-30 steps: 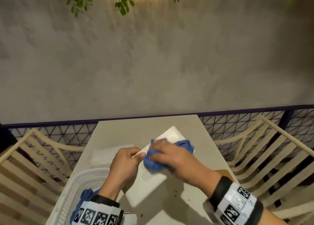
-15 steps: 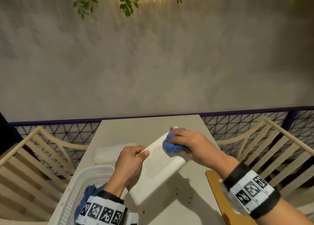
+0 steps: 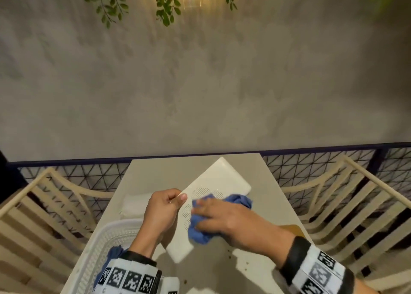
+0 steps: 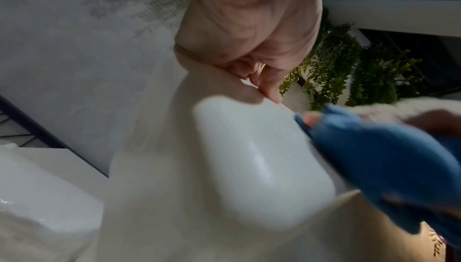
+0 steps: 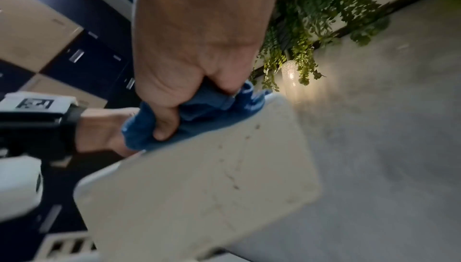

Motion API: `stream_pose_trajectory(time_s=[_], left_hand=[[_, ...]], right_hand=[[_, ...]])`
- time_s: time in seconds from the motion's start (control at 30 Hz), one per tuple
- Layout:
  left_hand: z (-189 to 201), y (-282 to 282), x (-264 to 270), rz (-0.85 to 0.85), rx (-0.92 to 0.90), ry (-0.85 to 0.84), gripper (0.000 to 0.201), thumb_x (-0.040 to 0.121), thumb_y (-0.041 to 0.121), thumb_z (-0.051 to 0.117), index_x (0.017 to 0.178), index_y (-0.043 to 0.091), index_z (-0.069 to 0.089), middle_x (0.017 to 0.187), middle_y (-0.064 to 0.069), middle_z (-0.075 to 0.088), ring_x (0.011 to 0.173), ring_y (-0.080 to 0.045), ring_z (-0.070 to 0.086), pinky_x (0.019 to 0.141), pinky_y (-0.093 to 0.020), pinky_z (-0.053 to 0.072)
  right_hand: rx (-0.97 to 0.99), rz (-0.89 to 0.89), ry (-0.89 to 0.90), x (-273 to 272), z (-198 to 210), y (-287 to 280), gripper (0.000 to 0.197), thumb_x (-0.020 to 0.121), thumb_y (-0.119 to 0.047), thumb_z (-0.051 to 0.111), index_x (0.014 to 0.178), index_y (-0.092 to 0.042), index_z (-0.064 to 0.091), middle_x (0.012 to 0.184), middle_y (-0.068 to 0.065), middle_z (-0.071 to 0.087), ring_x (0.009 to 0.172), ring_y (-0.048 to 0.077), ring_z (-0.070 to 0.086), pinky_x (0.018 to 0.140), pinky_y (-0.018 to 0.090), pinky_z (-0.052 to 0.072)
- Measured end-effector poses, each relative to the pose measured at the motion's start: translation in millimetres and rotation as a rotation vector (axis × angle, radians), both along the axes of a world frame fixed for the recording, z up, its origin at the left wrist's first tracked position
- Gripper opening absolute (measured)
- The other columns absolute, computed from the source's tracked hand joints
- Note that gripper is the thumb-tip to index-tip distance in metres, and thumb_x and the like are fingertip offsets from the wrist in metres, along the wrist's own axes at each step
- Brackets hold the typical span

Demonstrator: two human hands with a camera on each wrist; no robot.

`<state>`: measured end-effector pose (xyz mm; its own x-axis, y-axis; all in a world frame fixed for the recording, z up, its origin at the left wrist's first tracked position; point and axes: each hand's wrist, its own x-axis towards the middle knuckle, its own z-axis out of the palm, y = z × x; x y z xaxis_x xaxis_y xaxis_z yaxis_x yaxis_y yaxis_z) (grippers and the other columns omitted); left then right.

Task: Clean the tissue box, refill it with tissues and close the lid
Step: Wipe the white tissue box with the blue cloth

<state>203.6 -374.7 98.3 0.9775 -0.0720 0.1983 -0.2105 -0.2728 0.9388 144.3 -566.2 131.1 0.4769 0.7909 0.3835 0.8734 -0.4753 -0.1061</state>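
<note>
The white tissue box (image 3: 222,178) is held tilted above the table, its dotted face up. My left hand (image 3: 164,207) grips its left edge, thumb on top; in the left wrist view the fingers (image 4: 269,87) pinch the box (image 4: 254,163) at its rim. My right hand (image 3: 224,218) clutches a crumpled blue cloth (image 3: 240,201) and presses it on the near half of that face. The right wrist view shows the fingers (image 5: 164,122) curled round the cloth (image 5: 199,112) on top of the box (image 5: 199,197). A white pack of tissues (image 3: 133,207) lies on the table to the left.
A white plastic basket (image 3: 104,244) with another blue cloth (image 3: 113,253) stands at the table's (image 3: 155,171) near left. A wooden piece (image 3: 291,229) lies at the right edge. Slatted chairs (image 3: 355,204) flank the table, a grey wall behind. Small crumbs (image 3: 231,252) dot the tabletop.
My right hand has dragged the cloth back from the box's far end toward its near half. The left hand keeps its grip on the box edge.
</note>
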Motion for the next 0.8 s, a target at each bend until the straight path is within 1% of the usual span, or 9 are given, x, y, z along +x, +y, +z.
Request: stream_pose_trajectory(time_s=[0.07, 0.2, 0.33, 0.43, 0.5, 0.57, 0.63, 0.7, 0.8], left_hand=[[-4, 8, 1, -0.005, 0.044, -0.036, 0.04, 0.086, 0.017, 0.062, 0.047, 0.027, 0.06, 0.041, 0.011, 0.05, 0.048, -0.007, 0.042, 0.059, -0.029, 0.031], [-8, 1, -4, -0.013, 0.115, -0.04, 0.025, 0.076, 0.038, 0.059, 0.06, 0.019, 0.062, 0.055, 0.004, 0.054, 0.059, -0.019, 0.046, 0.064, -0.033, 0.035], [0, -5, -4, -0.002, -0.006, -0.067, 0.024, 0.071, 0.036, 0.056, 0.058, 0.016, 0.06, 0.051, 0.005, 0.049, 0.056, -0.017, 0.039, 0.061, -0.031, 0.032], [-1, 4, -5, -0.046, 0.033, -0.101, 0.021, 0.073, 0.038, 0.056, 0.057, 0.026, 0.063, 0.052, 0.006, 0.058, 0.057, -0.017, 0.048, 0.061, -0.031, 0.037], [-3, 3, -10, -0.095, 0.047, -0.099, 0.025, 0.073, 0.043, 0.057, 0.06, 0.023, 0.064, 0.058, -0.001, 0.062, 0.06, -0.017, 0.053, 0.063, -0.031, 0.039], [-1, 2, -16, -0.15, -0.048, -0.091, 0.033, 0.067, 0.049, 0.06, 0.06, 0.018, 0.065, 0.056, 0.001, 0.06, 0.058, -0.011, 0.05, 0.059, -0.026, 0.038], [4, 4, -22, -0.174, -0.2, -0.093, 0.028, 0.065, 0.043, 0.064, 0.059, 0.016, 0.068, 0.054, 0.003, 0.06, 0.055, -0.006, 0.05, 0.054, -0.018, 0.038], [3, 7, -22, -0.208, -0.297, -0.088, 0.019, 0.067, 0.033, 0.068, 0.06, 0.016, 0.07, 0.054, 0.003, 0.062, 0.054, -0.005, 0.053, 0.053, -0.014, 0.04], [-6, 8, -18, -0.261, -0.288, -0.069, 0.05, 0.054, 0.063, 0.074, 0.058, 0.014, 0.068, 0.053, 0.006, 0.056, 0.055, -0.007, 0.048, 0.052, -0.013, 0.037]], right_hand=[[0.008, -0.001, -0.041, -4, -1, -27, 0.026, 0.083, -0.002, 0.047, 0.099, -0.007, 0.067, 0.113, 0.016, 0.065, 0.114, 0.03, 0.051, 0.093, 0.037, 0.043], [0.278, -0.339, -0.103, 29, 25, -41, 0.028, 0.077, -0.004, 0.061, 0.103, -0.011, 0.067, 0.115, 0.013, 0.066, 0.114, 0.018, 0.052, 0.089, 0.034, 0.049], [0.067, -0.063, -0.084, 16, 11, -2, 0.024, 0.077, 0.004, 0.06, 0.098, -0.006, 0.067, 0.11, 0.018, 0.063, 0.112, 0.029, 0.051, 0.092, 0.036, 0.041], [0.147, -0.143, -0.081, 16, 9, -38, 0.033, 0.077, 0.004, 0.06, 0.105, -0.012, 0.065, 0.122, 0.01, 0.062, 0.124, 0.018, 0.047, 0.103, 0.024, 0.036], [0.45, -0.321, 0.013, 24, 24, -45, 0.027, 0.079, -0.003, 0.063, 0.103, -0.013, 0.068, 0.116, -0.001, 0.062, 0.116, -0.006, 0.049, 0.098, 0.007, 0.036], [0.716, -0.436, 0.295, 32, 45, -42, 0.022, 0.081, 0.0, 0.066, 0.098, -0.014, 0.069, 0.1, -0.006, 0.066, 0.09, -0.019, 0.055, 0.081, 0.001, 0.041], [0.814, -0.382, 0.62, 35, 61, -46, 0.022, 0.086, 0.0, 0.061, 0.096, -0.02, 0.064, 0.088, -0.006, 0.065, 0.074, -0.01, 0.059, 0.07, 0.007, 0.047], [0.778, -0.31, 0.746, 29, 70, -53, 0.02, 0.09, -0.002, 0.057, 0.095, -0.021, 0.061, 0.084, -0.005, 0.063, 0.072, -0.003, 0.06, 0.066, 0.011, 0.049], [0.678, -0.287, 0.696, 22, 68, -56, 0.027, 0.088, 0.002, 0.057, 0.091, -0.024, 0.058, 0.083, -0.007, 0.06, 0.071, -0.007, 0.057, 0.066, 0.009, 0.047]])
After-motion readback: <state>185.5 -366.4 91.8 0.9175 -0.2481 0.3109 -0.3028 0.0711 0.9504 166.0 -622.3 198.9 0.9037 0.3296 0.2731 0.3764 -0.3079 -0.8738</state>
